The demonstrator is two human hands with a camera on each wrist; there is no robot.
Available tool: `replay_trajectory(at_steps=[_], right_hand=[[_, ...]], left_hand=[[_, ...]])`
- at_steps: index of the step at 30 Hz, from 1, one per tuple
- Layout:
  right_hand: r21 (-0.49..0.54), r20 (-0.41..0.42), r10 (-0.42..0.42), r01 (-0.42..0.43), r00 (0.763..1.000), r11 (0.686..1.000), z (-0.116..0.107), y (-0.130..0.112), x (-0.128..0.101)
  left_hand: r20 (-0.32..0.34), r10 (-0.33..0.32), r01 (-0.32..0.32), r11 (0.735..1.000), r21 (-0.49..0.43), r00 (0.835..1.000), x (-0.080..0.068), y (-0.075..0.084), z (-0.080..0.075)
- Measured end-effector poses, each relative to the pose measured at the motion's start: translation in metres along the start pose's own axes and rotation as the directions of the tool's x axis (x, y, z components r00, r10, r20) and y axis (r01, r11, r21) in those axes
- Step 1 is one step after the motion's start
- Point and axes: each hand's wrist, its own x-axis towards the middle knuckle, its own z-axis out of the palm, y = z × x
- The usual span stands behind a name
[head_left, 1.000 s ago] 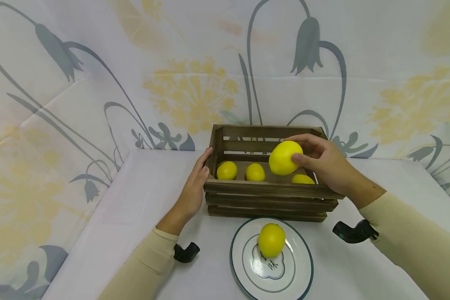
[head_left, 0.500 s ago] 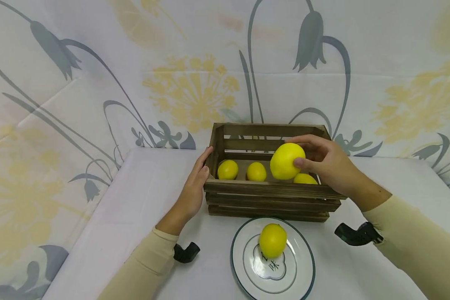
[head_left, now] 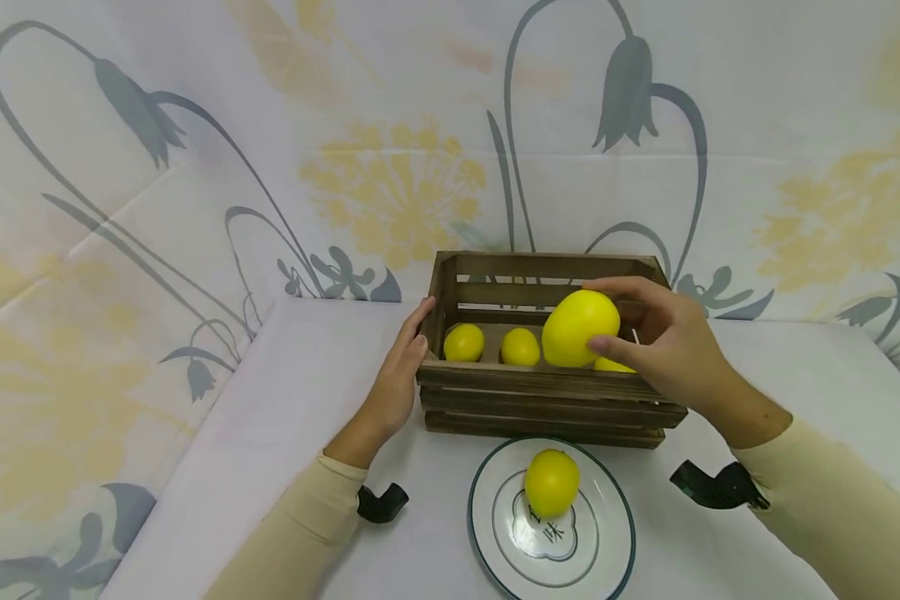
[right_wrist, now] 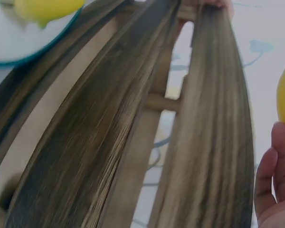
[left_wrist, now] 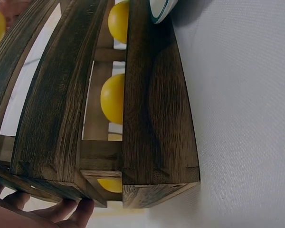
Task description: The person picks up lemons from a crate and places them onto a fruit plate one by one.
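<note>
At center frame, the right hand [head_left: 663, 346], fingers wrapped around a lemon [head_left: 579, 327], lifts it above the wooden crate [head_left: 540, 392] braced by the flat-fingered left hand [head_left: 401, 379]; the plate [head_left: 603, 546] below likely needs a gentle set-down.

Staged tabletop set, floral cloth backdrop [head_left: 390, 167], white-covered table [head_left: 285, 400]

The plate [head_left: 607, 533] bears dark characters in its centre, at the lemon's [head_left: 551, 482] 6 o'clock; too small to read.
</note>
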Motion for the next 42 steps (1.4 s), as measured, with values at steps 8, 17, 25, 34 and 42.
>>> replay_trajectory(at_steps=[8, 17, 25, 34, 42], right_hand=[[0.09, -0.04, -0.071, 0.074, 0.997, 0.993, 0.013, -0.007, -0.02], [0.231, -0.016, -0.111, 0.112, 0.994, 0.966, 0.019, -0.009, -0.035], [0.236, 0.011, -0.119, 0.113, 0.993, 0.965, 0.02, -0.007, -0.043], [0.257, 0.042, -0.071, 0.058, 0.997, 0.965, 0.023, -0.007, -0.055], [0.265, 0.07, -0.065, 0.045, 0.995, 0.963, 0.026, -0.002, -0.064]], left_hand=[[0.003, -0.005, 0.005, 1.0, -0.001, 1.0, -0.001, 0.0, 0.0], [-0.007, 0.005, -0.005, 1.0, 0.014, 1.0, 0.001, 0.004, -0.001], [-0.001, -0.003, 0.003, 1.0, -0.006, 1.0, 0.001, 0.002, 0.001], [0.002, -0.017, 0.017, 1.0, -0.003, 1.0, 0.0, -0.001, 0.002], [-0.008, -0.003, 0.003, 1.0, 0.017, 1.0, 0.0, 0.001, 0.0]])
